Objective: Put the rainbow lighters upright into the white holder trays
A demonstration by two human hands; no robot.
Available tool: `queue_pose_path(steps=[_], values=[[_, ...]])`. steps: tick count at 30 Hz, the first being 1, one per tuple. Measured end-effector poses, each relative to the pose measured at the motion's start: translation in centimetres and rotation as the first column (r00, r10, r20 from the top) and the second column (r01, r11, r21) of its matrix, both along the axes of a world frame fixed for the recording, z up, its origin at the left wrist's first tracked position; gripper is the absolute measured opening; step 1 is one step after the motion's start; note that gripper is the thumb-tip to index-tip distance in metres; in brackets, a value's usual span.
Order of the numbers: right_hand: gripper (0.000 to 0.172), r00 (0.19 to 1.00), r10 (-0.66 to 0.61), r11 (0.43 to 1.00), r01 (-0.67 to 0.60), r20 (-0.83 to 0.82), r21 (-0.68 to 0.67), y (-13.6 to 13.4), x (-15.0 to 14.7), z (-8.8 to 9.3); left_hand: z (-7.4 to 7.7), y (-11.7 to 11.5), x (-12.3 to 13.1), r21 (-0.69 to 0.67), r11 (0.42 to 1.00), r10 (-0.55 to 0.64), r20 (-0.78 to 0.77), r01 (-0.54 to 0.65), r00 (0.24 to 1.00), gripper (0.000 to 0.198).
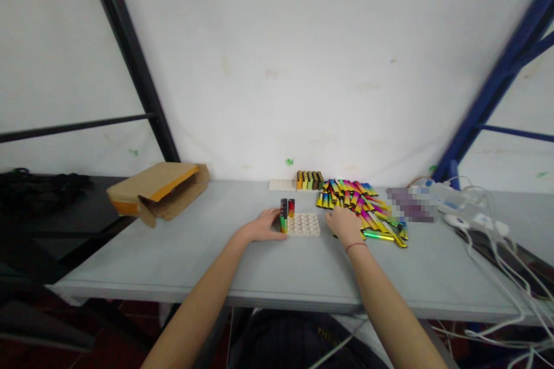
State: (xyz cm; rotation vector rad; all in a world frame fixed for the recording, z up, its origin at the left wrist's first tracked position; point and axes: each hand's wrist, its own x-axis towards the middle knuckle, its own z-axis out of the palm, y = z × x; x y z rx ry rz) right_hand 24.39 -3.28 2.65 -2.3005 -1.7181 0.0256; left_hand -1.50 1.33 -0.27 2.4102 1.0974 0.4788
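A white tray (307, 225) with rows of round holes lies on the table in front of me. Along its left end stand several shiny rainbow-coloured tubes (284, 220) with dark tops, and a red tube (291, 207) is upright beside them. My left hand (263, 226) wraps the tray's left end, thumb at the front corner and fingers behind the tubes. To the right of the tray, my right hand (344, 226) is at the near left edge of a loose pile of shiny tubes (367, 204). Its fingers are curled downward, and whatever is between them is hidden.
Behind, a second white tray (282, 184) sits near the wall, next to a block of upright dark-topped tubes (310, 180). An open cardboard box (158, 187) lies at the left. White cables and a power strip (450, 199) occupy the table's right side, beside a blurred patch.
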Motion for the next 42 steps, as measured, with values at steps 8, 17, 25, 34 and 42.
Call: queue_pose_path(steps=[8, 17, 25, 34, 42], values=[[0.031, 0.984, 0.138, 0.989, -0.132, 0.109, -0.065, -0.4, -1.8, -0.5, 0.0, 0.0, 0.0, 0.006, 1.000, -0.012, -0.017, 0.012, 1.000, 0.080], [0.033, 0.982, 0.181, 0.983, -0.179, 0.047, -0.038, 0.5, -1.1, -1.4, 0.2, 0.0, 0.0, -0.023, 1.000, 0.006, -0.031, -0.006, 1.000, 0.083], [0.028, 0.938, 0.283, 0.949, -0.244, -0.198, 0.201, 1.1, -1.2, -0.9, -0.2, 0.2, -0.1, -0.008, 1.000, 0.003, -0.018, -0.003, 1.000, 0.082], [0.023, 0.533, 0.534, 0.835, -0.209, -0.656, 0.509, 2.2, -1.6, -2.0, 0.0, 0.1, 0.1, -0.018, 1.000, -0.003, -0.046, 0.002, 0.999, 0.083], [0.046, 0.053, 0.272, 0.962, 0.027, -0.961, 0.273, 2.6, -1.4, -1.0, 0.2, 0.1, 0.0, -0.020, 1.000, 0.003, -0.053, -0.004, 0.999, 0.084]])
